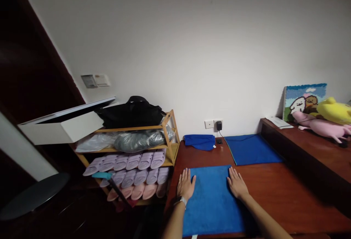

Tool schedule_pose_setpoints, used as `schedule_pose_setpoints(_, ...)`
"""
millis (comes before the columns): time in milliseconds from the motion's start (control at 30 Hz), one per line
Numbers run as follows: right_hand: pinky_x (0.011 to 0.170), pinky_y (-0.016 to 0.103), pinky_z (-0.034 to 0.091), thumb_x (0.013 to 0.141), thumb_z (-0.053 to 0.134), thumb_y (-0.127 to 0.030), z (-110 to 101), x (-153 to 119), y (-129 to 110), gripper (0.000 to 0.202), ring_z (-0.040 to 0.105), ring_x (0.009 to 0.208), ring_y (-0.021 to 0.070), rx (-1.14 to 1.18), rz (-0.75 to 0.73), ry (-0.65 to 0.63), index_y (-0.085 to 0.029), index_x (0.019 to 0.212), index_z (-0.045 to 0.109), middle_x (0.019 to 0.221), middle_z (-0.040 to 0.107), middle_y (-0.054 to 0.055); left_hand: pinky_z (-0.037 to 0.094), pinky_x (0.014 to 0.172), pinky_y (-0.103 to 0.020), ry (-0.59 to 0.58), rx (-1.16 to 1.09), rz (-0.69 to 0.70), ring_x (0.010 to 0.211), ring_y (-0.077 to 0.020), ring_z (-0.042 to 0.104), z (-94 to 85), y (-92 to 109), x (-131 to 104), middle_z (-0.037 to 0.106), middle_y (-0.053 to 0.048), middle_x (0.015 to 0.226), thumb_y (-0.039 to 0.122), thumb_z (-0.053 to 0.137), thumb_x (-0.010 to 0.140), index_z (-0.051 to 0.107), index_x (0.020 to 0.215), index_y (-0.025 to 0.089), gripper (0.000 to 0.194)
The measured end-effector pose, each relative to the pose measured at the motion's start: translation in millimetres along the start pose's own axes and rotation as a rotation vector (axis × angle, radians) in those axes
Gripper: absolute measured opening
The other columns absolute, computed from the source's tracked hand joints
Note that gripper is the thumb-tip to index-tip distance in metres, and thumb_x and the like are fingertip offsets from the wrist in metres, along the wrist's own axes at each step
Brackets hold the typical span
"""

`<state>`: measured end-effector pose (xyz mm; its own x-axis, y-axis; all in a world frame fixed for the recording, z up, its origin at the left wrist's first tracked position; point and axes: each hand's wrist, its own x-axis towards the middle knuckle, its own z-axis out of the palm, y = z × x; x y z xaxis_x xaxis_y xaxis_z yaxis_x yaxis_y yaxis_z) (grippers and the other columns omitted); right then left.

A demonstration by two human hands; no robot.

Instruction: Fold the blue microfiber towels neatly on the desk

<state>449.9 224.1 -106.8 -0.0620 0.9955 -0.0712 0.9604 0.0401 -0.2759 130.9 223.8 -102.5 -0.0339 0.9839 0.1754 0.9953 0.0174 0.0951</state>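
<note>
A light blue cloth (211,198) lies spread flat on the reddish-brown wooden table (285,191), with a small white tag at its near edge. My left hand (186,185) rests on the cloth's far left corner, fingers stretched out, a watch on the wrist. On the far right corner lies my right hand (236,182), palm down with its fingers extended. Neither hand holds anything. Behind, a darker blue cloth (252,150) is laid flat near the wall, and a folded blue cloth (199,141) sits at the table's back left.
Left of the table stands a wooden rack (172,147) with slippers, plastic-wrapped items, a black bag (133,113) and a white box (68,125). A black plug (219,125) is in the wall socket. Plush toys (323,124) lie on the raised ledge at right.
</note>
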Motion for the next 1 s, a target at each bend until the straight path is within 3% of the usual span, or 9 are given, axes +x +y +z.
schedule_pose_setpoints(167,0.131,0.041,0.009,0.104,0.016,-0.044,1,-11,-1,0.072,0.015,0.161,0.0210,-0.001,-0.011,0.029,-0.007,0.166,0.021,0.174,0.019,0.008,0.027,0.129,-0.049,0.006,0.009,0.005,0.157,-0.0286,0.031,-2.6,-4,3,0.039,-0.014,0.167,0.052,0.027,0.106,0.041,0.161,0.013,0.068)
schedule_pose_setpoints(267,0.131,0.041,0.011,0.104,0.017,-0.042,-2,-12,-3,0.071,0.016,0.161,0.0215,0.006,-0.015,0.036,-0.007,0.165,0.022,0.174,0.020,0.009,0.024,0.130,-0.049,0.017,0.022,0.010,0.157,-0.0291,0.032,-10.6,7,6,0.040,-0.015,0.167,0.049,0.028,0.106,0.042,0.160,0.012,0.066)
schedule_pose_setpoints(367,0.131,0.042,0.012,0.104,0.017,-0.042,-5,-12,-3,0.071,0.017,0.161,0.0223,0.016,-0.027,0.046,-0.006,0.165,0.023,0.173,0.020,0.009,0.023,0.131,-0.046,0.037,-0.011,0.080,0.159,-0.0267,0.027,-13.7,50,2,0.033,-0.012,0.170,0.046,0.021,0.108,0.037,0.162,0.011,0.066)
schedule_pose_setpoints(500,0.131,0.043,0.012,0.103,0.018,-0.040,-3,-13,-1,0.071,0.017,0.161,0.0235,0.013,-0.039,0.050,-0.005,0.165,0.024,0.173,0.020,0.010,0.026,0.131,-0.047,-0.021,-0.148,0.359,0.159,-0.0249,0.026,2.5,135,-18,0.032,-0.008,0.171,0.048,0.017,0.109,0.028,0.165,0.016,0.065)
schedule_pose_setpoints(600,0.131,0.043,0.012,0.103,0.021,-0.038,-1,-12,1,0.070,0.017,0.161,0.0231,0.007,-0.064,0.053,-0.006,0.165,0.025,0.173,0.020,0.011,0.026,0.130,-0.052,-0.073,-0.192,0.380,0.159,-0.0265,0.025,15.1,166,-32,0.031,-0.008,0.170,0.050,0.015,0.108,0.023,0.166,0.020,0.065)
schedule_pose_setpoints(700,0.131,0.042,0.012,0.103,0.018,-0.041,0,-11,1,0.070,0.017,0.161,0.0217,0.013,-0.048,0.053,-0.007,0.165,0.024,0.173,0.021,0.010,0.025,0.131,-0.052,-0.106,-0.183,0.318,0.159,-0.0269,0.024,12.7,144,-37,0.030,-0.009,0.171,0.054,0.015,0.108,0.027,0.165,0.019,0.069)
schedule_pose_setpoints(900,0.131,0.042,0.011,0.104,0.016,-0.043,1,-11,0,0.072,0.016,0.161,0.0218,0.010,-0.021,0.042,-0.007,0.165,0.022,0.174,0.020,0.009,0.024,0.131,-0.048,-0.084,-0.039,0.056,0.159,-0.0274,0.025,-6.5,25,-53,0.027,-0.011,0.171,0.059,0.018,0.107,0.033,0.163,0.013,0.075)
schedule_pose_setpoints(1000,0.131,0.041,0.009,0.104,0.016,-0.043,-1,-12,-1,0.072,0.015,0.162,0.0214,0.000,-0.011,0.032,-0.007,0.166,0.021,0.174,0.019,0.009,0.025,0.130,-0.047,-0.045,0.005,-0.003,0.159,-0.0269,0.025,-6.6,-6,-65,0.027,-0.011,0.171,0.058,0.020,0.106,0.033,0.164,0.013,0.074)
